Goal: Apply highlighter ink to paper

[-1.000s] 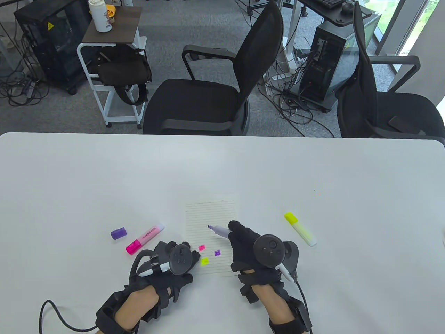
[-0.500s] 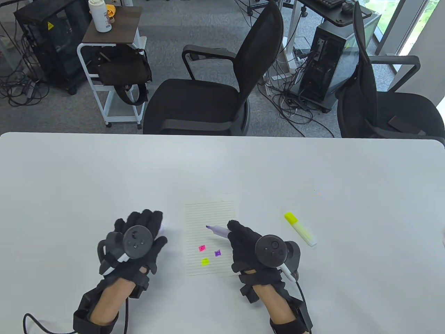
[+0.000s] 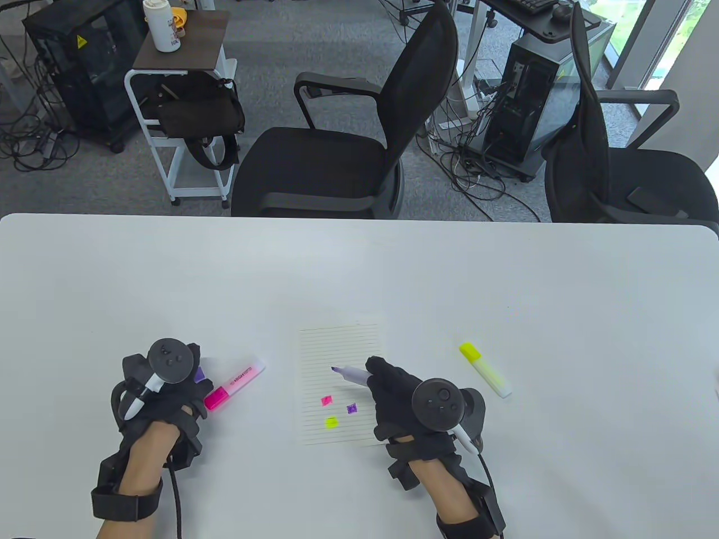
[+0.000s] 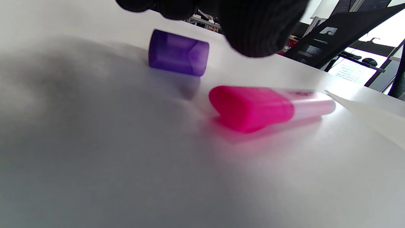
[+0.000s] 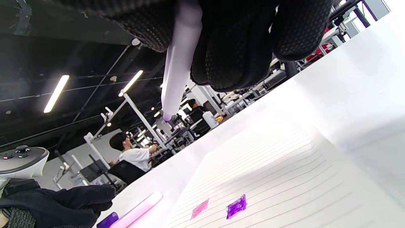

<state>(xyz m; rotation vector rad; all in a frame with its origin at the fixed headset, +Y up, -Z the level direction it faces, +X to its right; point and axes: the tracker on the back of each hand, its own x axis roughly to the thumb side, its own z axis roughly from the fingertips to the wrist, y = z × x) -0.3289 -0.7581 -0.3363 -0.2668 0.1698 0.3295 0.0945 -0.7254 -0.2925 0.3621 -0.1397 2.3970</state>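
A lined paper (image 3: 340, 348) lies on the white table (image 3: 359, 269), bearing a pink mark (image 3: 326, 400), a purple mark (image 3: 352, 409) and a yellow mark (image 3: 331, 422). My right hand (image 3: 377, 371) grips an uncapped purple highlighter (image 3: 353, 374), its tip raised above the sheet. In the right wrist view the highlighter (image 5: 180, 63) hangs over the paper (image 5: 269, 171). My left hand (image 3: 191, 362) hovers over the purple cap (image 3: 199, 375). In the left wrist view its fingertips (image 4: 253, 28) sit just above and beside the cap (image 4: 178, 53), holding nothing.
A capped pink highlighter (image 3: 233, 383) lies between the left hand and the paper, close by the cap (image 4: 262, 107). A capped yellow highlighter (image 3: 485, 369) lies right of the right hand. Two black office chairs (image 3: 337, 157) stand beyond the far table edge.
My left hand left the paper's lower left corner and moved left, over the pink highlighter, to above the purple cap. The right hand and purple highlighter have barely moved.
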